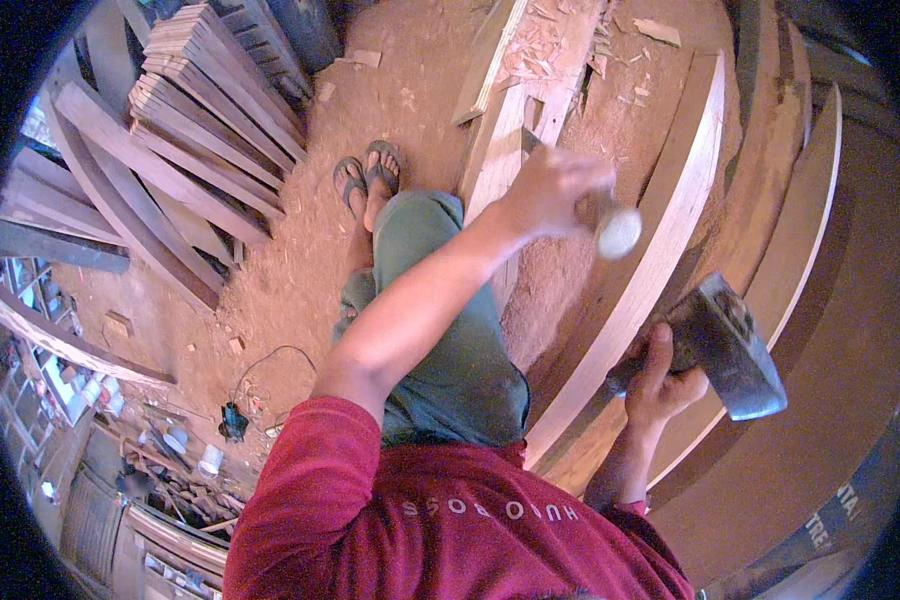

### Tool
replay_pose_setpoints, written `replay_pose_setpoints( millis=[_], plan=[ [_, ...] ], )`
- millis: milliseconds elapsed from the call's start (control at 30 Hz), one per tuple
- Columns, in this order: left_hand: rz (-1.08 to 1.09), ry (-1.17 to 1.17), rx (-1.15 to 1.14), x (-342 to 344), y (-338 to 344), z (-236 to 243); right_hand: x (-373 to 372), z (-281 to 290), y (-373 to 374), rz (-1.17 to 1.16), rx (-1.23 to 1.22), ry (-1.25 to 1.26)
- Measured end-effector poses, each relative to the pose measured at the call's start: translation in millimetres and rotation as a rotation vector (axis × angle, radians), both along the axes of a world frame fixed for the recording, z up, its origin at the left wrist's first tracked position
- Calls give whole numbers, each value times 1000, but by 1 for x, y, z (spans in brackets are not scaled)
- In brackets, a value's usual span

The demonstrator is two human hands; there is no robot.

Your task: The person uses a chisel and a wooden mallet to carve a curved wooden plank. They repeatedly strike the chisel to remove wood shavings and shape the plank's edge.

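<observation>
Reddish sawdust covered the workshop floor (pixel 285 290), and we saw stacked planks (pixel 225 110) at the far left and long curved boards (pixel 675 215) to the right. Beyond the person's knees lay a pale beam (pixel 488 170), its far end strewn with wood shavings (pixel 550 40) and a slot (pixel 535 112) cut into its face.

We found the left hand (pixel 558 190) curled firmly around a chisel (pixel 618 232), its blade end by the slot and its round butt tipped back toward us. Nearer and to the right, the right hand (pixel 662 392) was wrapped about the handle of a dark, block-headed mallet (pixel 728 350), held well apart from the chisel.

We judged the step to be chiselling at the slot. Doing it well, we thought, called for a steady edge lined up with the slot's wall, fingers kept below the butt, square and measured blows, and chips cleared so the cut stayed visible.

Among the clutter at the near left we made out a white tub (pixel 210 460) and several pale containers (pixel 95 390); we could not tell what they held.
</observation>
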State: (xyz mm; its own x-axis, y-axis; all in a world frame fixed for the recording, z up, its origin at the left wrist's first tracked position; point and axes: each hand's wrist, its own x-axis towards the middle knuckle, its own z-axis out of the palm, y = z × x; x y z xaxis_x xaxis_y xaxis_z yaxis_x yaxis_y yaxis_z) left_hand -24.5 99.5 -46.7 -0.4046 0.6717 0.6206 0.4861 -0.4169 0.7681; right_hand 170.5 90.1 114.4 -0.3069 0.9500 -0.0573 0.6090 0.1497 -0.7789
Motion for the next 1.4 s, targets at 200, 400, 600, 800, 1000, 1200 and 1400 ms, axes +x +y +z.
replay_pose_setpoints(
  millis=[200, 400, 600, 800, 1000, 1200, 1400],
  plan=[
    [35, 154, 123, 13, 1, 9, 2, -14, -4, -117, -45, 177],
    [69, 52, -10, -11, 25, 5, 2, -19, -2, -92, -61, 140],
    [94, 42, -29, -12, 24, 6, -1, -23, -3, -69, -86, 99],
    [76, 24, -22, -14, 24, 2, -1, -25, -5, -58, -98, 135],
    [45, 30, -50, -14, 23, 3, -3, -26, -4, -60, -84, 109],
    [85, 18, -17, -15, 22, 2, -10, -15, 1, -28, -29, 161],
    [97, 21, -60, -13, 21, 1, -18, -11, 15, 131, 90, 442]
  ],
)
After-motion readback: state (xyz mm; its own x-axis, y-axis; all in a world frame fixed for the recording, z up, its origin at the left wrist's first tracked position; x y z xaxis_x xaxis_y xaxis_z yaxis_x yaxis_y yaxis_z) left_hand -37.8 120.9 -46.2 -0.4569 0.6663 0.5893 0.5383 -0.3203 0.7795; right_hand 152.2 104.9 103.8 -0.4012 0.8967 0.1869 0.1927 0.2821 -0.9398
